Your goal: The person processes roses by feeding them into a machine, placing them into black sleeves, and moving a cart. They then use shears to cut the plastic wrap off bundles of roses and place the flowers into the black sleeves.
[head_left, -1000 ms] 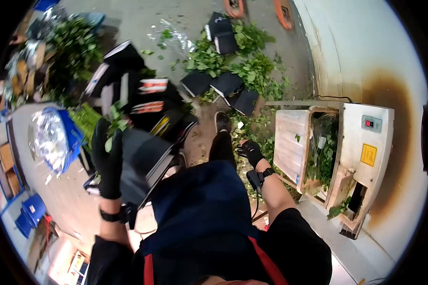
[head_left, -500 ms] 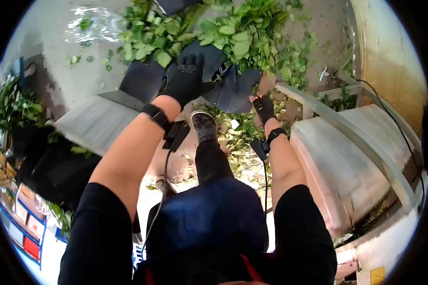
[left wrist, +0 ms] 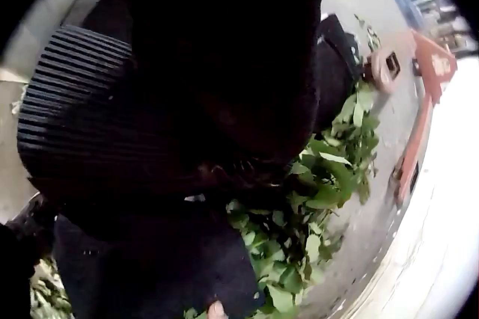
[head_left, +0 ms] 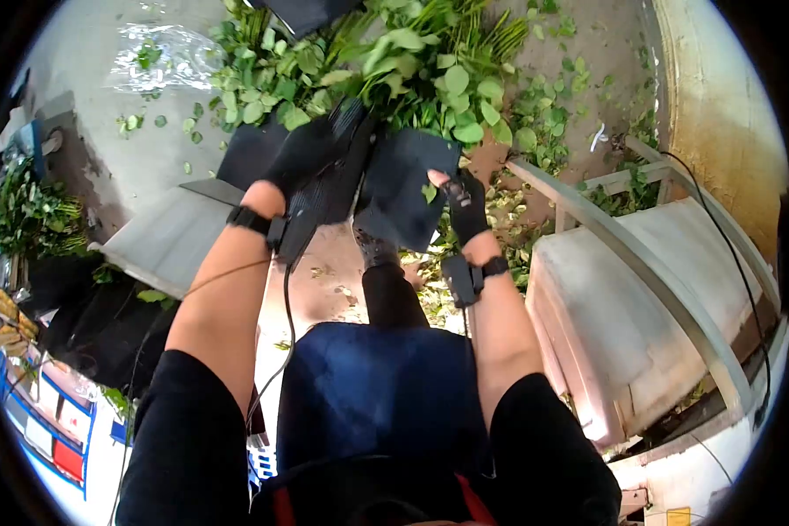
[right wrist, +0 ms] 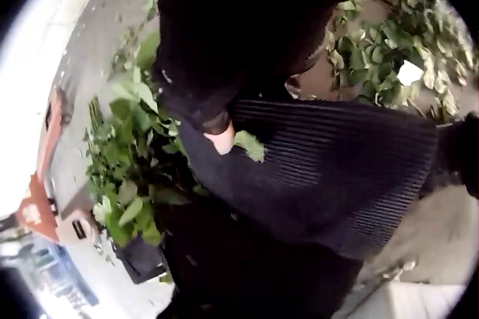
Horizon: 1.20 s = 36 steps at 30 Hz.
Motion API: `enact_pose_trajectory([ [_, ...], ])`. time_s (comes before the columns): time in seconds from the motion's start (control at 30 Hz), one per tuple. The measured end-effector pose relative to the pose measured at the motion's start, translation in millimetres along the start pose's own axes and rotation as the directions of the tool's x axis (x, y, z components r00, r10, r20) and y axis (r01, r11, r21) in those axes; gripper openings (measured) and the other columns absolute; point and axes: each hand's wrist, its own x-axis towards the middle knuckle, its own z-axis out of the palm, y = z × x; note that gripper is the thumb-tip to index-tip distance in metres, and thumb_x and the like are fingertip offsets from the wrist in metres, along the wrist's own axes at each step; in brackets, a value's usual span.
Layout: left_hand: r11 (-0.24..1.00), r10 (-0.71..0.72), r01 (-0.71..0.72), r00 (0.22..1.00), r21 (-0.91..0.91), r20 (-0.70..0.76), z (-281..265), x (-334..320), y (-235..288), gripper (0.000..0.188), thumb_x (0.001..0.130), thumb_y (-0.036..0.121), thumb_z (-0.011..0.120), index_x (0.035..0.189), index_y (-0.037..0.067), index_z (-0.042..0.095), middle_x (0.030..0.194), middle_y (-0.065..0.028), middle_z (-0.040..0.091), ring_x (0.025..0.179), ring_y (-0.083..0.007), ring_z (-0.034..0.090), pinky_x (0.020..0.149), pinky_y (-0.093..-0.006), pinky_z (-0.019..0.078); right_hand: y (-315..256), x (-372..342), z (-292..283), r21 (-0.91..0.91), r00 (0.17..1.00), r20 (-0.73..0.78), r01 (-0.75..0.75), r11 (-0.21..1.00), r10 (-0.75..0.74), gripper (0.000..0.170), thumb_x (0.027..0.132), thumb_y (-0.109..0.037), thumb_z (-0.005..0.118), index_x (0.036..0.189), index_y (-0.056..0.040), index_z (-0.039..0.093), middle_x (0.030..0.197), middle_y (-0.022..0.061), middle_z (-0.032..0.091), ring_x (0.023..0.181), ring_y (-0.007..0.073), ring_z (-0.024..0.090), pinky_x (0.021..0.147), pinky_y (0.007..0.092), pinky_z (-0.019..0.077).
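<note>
My gloved left hand [head_left: 302, 158] lies over a black ribbed sheet [head_left: 346, 167]; its fingers merge with the dark material, so I cannot tell how they are bent. With its bare thumb tip on top, my gloved right hand [head_left: 466, 206] pinches the edge of another black sheet [head_left: 403, 188], the other fingers mostly hidden. A small green leaf [right wrist: 249, 145] lies by that thumb on the ribbing. Just beyond both sheets spreads a bunch of leafy green stems [head_left: 447, 74].
Another black sheet [head_left: 311, 10] lies among the greenery at the back. Clear plastic film [head_left: 167, 57] is on the floor at left. On the right stand a whitish container [head_left: 622, 298] and a curved metal rail [head_left: 657, 263]. An orange pallet-jack-like frame [left wrist: 430, 80] appears farther off.
The view swung from the bundles at left to the sheets on the floor. My left hand came across onto the ribbed sheet; my right hand took hold of a sheet's edge, and both sheets shifted.
</note>
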Motion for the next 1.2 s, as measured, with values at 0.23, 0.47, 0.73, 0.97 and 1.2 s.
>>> enact_pose_trajectory([
  [0.23,0.932,0.323,-0.299,0.942,0.205,-0.095,-59.8,-153.8,-12.4,0.023,0.077,0.009,0.055,0.096,0.001,0.064,0.087,-0.0201,0.063,0.084,-0.0381,0.059,0.076,-0.0402,0.047,-36.5,-165.1,-42.0,0.346,0.98,0.102,0.127,0.929,-0.172,0.024,0.088,-0.023,0.059,0.096,-0.0017,0.066,0.085,0.0067,0.066,0.074,0.014,0.062,0.067,0.0291,0.0515],
  [0.47,0.682,0.037,0.096,0.986,-0.725,0.166,-32.3,-315.0,110.5,0.037,0.081,0.009,0.059,0.117,0.002,0.058,0.123,-0.0121,0.057,0.113,-0.0242,0.052,0.098,-0.0317,0.0386,-195.9,-327.3,0.6,0.344,0.944,0.316,-0.21,0.915,0.098,0.058,0.073,-0.022,0.07,0.123,0.0026,0.051,0.113,0.0114,0.058,0.102,0.0212,0.056,0.088,0.035,0.0462],
  [0.73,0.764,0.645,-0.646,0.764,0.008,0.013,-56.2,-519.4,211.0,0.064,0.077,0.002,0.065,0.135,0.001,0.037,0.131,-0.0132,0.049,0.122,-0.0308,0.047,0.1,-0.0371,0.0391,-204.7,-558.3,-27.4,0.485,0.982,0.159,0.012,0.874,-0.103,0.061,0.072,-0.016,0.072,0.124,0.004,0.048,0.109,0.0125,0.061,0.1,0.0232,0.058,0.088,0.0338,0.0474],
  [0.97,0.641,0.393,0.134,0.788,-0.755,0.473,-25.3,-653.2,324.4,0.067,0.069,0.0,0.075,0.128,0.002,0.043,0.115,-0.0104,0.058,0.1,-0.0183,0.059,0.083,-0.0309,0.0507,-151.0,-740.0,-70.7,-0.151,0.778,-0.208,0.572,0.806,-0.592,0.053,0.074,-0.024,0.074,0.116,0.0031,0.055,0.104,0.0136,0.063,0.093,0.022,0.063,0.081,0.0341,0.0495],
  [1.2,0.878,0.405,-0.459,0.561,-0.136,0.722,84.4,-634.4,390.2,0.043,0.076,0.01,0.071,0.114,0.002,0.055,0.094,-0.0067,0.062,0.083,-0.015,0.061,0.068,-0.0275,0.0495,-68.4,-816.9,-86.2,0.119,0.826,-0.454,0.429,0.896,-0.335,0.042,0.079,-0.026,0.071,0.115,-0.0065,0.061,0.115,0.0088,0.063,0.104,0.0187,0.06,0.089,0.0328,0.046],
])
